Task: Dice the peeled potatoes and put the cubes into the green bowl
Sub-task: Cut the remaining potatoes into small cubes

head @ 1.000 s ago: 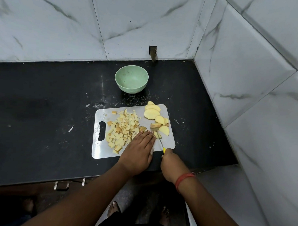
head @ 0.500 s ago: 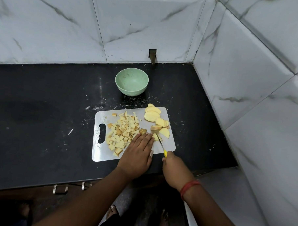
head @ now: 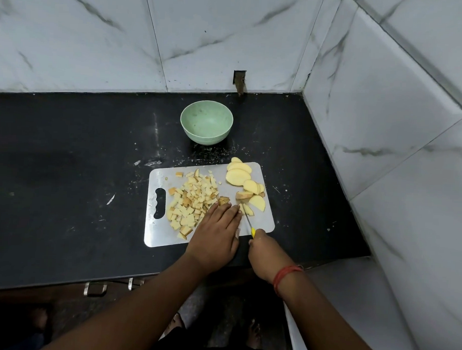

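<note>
A white cutting board (head: pixel 266 221) lies on the black counter. A heap of potato cubes (head: pixel 191 199) covers its left half, and several potato slices (head: pixel 241 176) lie along its right far side. My left hand (head: pixel 216 232) lies flat with straight fingers on the board, fingertips on potato pieces beside the knife. My right hand (head: pixel 265 251) grips a yellow-handled knife (head: pixel 249 223), its blade down among small potato pieces (head: pixel 247 209). The green bowl (head: pixel 206 124) stands beyond the board with nothing visible inside.
White marble-tiled walls close the counter at the back and on the right, forming a corner. A small dark fitting (head: pixel 239 82) sticks out of the back wall above the bowl. The black counter (head: pixel 65 181) stretches far to the left. Cabinet handles (head: pixel 95 288) show below its front edge.
Both hands stay at the same spot on the board, with the knife working at the small pieces. The camera view has shifted slightly.
</note>
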Tool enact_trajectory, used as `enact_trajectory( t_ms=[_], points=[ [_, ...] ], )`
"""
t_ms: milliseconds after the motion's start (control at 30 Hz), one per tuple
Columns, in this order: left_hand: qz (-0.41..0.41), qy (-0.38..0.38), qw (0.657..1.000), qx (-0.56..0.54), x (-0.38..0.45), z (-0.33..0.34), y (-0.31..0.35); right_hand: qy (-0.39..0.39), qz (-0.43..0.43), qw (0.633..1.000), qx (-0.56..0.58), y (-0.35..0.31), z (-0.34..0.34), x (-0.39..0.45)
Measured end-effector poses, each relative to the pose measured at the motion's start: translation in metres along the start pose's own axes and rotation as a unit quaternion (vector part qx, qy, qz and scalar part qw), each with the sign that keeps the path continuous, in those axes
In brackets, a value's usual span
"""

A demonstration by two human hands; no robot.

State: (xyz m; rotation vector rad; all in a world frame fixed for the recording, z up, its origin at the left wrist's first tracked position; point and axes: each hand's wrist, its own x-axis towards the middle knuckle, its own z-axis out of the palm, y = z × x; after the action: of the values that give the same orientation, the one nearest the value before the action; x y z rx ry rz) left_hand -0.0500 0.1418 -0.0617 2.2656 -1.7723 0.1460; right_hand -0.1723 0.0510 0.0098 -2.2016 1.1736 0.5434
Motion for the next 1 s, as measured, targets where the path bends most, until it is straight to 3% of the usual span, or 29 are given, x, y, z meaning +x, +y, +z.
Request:
enact_trajectory(
  t_ms=[267, 400, 600, 767, 1000],
  points=[
    [-0.004, -0.024, 0.999, 0.028, 0.0, -0.003, 0.002, 0.007, -0.029, 0.998, 0.049, 0.032, 0.012, -0.036],
    [-0.002, -0.017, 0.999, 0.036, -0.001, -0.005, 0.003, 0.075, -0.057, 0.989, 0.11, 0.043, -0.009, -0.042],
    [0.112, -0.009, 0.993, 0.04, 0.017, -0.009, 0.006, 0.107, -0.059, 0.982, 0.143, 0.05, -0.027, -0.031],
    [0.08, -0.03, 0.994, 0.064, 0.019, -0.011, -0.01, 0.097, -0.058, 0.982, 0.149, 0.049, -0.033, -0.022],
    [0.04, -0.004, 0.998, 0.04, 0.016, -0.021, -0.021, 0.073, -0.053, 0.985, 0.146, 0.044, -0.043, -0.007]
  ],
)
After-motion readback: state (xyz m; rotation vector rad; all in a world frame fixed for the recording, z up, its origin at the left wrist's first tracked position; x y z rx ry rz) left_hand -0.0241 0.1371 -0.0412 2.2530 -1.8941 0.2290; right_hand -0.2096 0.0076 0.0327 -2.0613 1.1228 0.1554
